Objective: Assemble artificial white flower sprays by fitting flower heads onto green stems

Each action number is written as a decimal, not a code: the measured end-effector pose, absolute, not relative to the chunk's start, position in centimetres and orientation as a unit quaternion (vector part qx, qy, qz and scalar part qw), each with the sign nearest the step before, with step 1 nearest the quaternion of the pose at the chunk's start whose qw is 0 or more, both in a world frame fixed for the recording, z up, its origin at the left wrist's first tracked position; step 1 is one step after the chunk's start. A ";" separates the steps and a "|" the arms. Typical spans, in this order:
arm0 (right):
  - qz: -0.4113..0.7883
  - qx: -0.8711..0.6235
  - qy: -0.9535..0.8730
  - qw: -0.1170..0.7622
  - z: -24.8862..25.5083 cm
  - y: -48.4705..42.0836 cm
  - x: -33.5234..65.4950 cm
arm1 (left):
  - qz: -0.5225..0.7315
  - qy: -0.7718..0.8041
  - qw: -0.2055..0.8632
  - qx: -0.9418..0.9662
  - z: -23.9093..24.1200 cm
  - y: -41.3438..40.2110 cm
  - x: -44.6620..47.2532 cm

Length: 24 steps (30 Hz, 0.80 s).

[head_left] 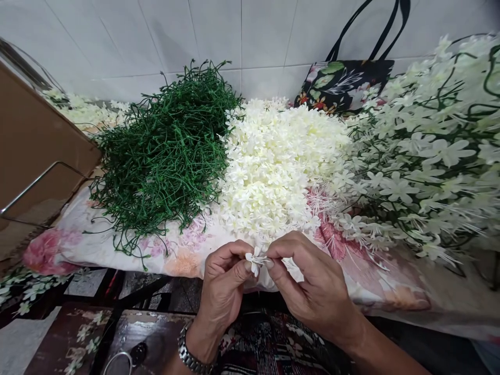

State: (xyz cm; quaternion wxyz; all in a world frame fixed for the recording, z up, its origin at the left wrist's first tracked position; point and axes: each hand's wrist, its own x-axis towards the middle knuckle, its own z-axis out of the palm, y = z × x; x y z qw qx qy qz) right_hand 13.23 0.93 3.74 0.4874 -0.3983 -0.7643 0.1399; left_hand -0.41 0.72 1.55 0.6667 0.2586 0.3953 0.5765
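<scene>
Between my two hands, just above the front edge of the cloth-covered surface, is a small white artificial flower (255,261). My left hand (226,278) pinches the flower at its petals, thumb against forefinger. From the other side, my right hand (310,284) pinches the thin white stamens that stick out of it. Straight behind my hands lies a heap of loose white artificial blossoms (273,161). Left of that heap is a tangled pile of green plastic stems (167,151). On the right stand finished-looking sprays of white flowers on green stems (422,172).
A brown cardboard box (35,146) with a bent metal wire (42,185) is at the left. A black floral bag (347,86) leans against the white tiled wall (214,31). The flowered cloth (183,258) covers the work surface. Below left is a dark stool (148,333).
</scene>
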 end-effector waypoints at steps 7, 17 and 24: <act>0.156 -0.399 -0.769 0.475 3.3 0.5 13.1 | 0.580 0.390 0.644 0.310 1.4 0.5 -0.6; 0.176 -0.374 -0.797 0.441 3.9 0.5 13.9 | 0.565 0.385 0.595 0.424 0.4 0.1 -1.5; 0.151 -0.349 -0.828 0.413 3.7 0.7 14.2 | 0.540 0.408 0.543 0.496 0.2 -0.2 -1.9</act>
